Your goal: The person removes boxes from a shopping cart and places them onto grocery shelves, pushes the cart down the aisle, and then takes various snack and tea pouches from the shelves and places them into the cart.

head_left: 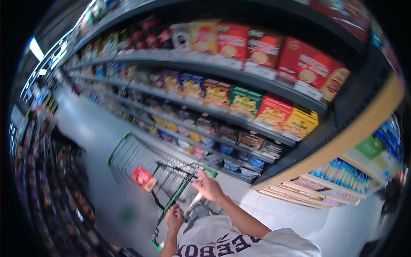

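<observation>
A shopping cart (147, 152) with a wire basket and green trim stands in front of me. Inside it lies a red box (143, 178) with a light picture near one end. My left hand (174, 217) is closed at the cart's green handle (183, 188). Near the right end of that handle, my right hand (206, 186) is raised with its fingers apart and nothing in it. The picture is slightly blurred around the hands.
To the right runs a long shelf rack (171, 90) with red coffee boxes (306, 68) and colourful packs (246, 103). A wooden-edged end display (327, 175) holds blue packs. Dark shelves (55, 184) line the left. The aisle floor (81, 115) stretches away at upper left.
</observation>
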`<act>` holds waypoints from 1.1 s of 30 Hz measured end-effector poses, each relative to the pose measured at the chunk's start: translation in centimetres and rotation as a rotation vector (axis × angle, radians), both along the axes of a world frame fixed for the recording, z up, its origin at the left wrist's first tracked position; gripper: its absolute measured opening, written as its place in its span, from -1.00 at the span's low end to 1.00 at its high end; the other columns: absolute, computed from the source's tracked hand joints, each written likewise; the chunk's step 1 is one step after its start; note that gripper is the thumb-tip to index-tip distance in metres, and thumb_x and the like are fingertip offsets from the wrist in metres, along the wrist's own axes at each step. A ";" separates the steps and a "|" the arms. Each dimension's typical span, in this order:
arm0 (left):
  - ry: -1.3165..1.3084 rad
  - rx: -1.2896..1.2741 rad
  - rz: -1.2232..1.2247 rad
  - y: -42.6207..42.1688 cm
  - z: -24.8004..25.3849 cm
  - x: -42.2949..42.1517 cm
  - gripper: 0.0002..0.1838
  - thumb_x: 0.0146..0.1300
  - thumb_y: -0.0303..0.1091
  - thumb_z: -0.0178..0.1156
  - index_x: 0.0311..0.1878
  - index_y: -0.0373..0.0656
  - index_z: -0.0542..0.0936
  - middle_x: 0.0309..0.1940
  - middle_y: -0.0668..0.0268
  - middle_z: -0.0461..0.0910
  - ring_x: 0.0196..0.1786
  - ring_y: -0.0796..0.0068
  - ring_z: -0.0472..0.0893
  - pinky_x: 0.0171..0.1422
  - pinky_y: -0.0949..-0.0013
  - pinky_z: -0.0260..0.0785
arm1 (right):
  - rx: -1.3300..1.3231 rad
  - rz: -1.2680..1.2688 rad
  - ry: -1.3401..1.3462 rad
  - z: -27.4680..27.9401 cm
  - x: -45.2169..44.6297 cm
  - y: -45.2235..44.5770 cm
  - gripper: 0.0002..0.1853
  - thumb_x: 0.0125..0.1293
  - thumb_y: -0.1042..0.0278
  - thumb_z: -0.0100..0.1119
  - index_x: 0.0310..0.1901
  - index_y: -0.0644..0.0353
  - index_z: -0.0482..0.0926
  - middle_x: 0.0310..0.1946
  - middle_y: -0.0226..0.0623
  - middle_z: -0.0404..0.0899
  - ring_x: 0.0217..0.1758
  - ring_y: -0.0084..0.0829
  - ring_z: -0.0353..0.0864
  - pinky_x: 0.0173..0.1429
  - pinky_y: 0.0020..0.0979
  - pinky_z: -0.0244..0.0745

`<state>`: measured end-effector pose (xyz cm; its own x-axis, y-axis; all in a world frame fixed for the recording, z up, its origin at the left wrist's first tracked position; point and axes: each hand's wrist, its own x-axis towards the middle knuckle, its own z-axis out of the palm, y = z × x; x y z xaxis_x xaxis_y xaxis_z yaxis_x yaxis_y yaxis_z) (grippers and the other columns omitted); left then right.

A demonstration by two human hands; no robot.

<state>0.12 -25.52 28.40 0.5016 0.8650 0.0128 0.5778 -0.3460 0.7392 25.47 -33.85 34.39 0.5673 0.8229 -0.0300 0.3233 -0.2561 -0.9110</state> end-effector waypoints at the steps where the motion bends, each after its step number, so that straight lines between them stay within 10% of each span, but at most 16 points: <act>1: -0.015 0.013 0.016 -0.5 0.9 0.0 -0.81 0.38 -0.34 0.27 -0.05 -0.19 0.73 -0.42 0.10 0.73 -0.36 0.13 0.76 -0.26 0.18 0.55 | 0.000 -0.024 0.032 -0.5 -0.1 0.2 -0.33 0.41 -0.05 0.32 0.43 0.05 0.37 -0.01 -0.17 0.76 -0.02 -0.09 0.77 0.05 -0.13 0.63; 13: -0.242 -0.127 0.375 5.0 3.8 -1.6 -0.70 0.40 -0.42 0.22 0.16 -0.23 0.62 -0.26 0.16 0.73 -0.38 0.34 0.72 -0.22 0.31 0.57 | -0.183 0.023 -0.287 -4.5 -2.4 3.9 -0.74 0.37 0.18 0.33 -0.04 0.14 0.70 -0.22 -0.27 0.78 -0.12 -0.22 0.78 -0.04 -0.18 0.60; 24: -0.174 -0.777 0.887 24.1 -23.8 -5.8 -0.15 0.17 -0.26 0.42 0.49 -0.37 0.32 0.21 -0.10 0.62 0.22 0.06 0.65 0.35 0.15 0.46 | -0.412 0.073 -0.501 -4.1 -3.1 5.6 -0.82 0.34 0.24 0.32 -0.16 0.14 0.70 -0.32 -0.30 0.76 -0.25 -0.27 0.76 -0.15 -0.21 0.59; 33: 0.180 -0.682 0.843 32.9 -32.8 -6.4 -0.15 0.07 -0.12 0.46 0.38 -0.35 0.39 0.25 -0.23 0.55 0.33 -0.12 0.56 0.47 0.06 0.40 | -0.407 0.008 -0.525 -5.1 -3.2 6.4 -0.96 0.23 0.48 0.36 -0.30 0.20 0.68 -0.45 -0.26 0.69 -0.37 -0.25 0.68 -0.24 -0.24 0.53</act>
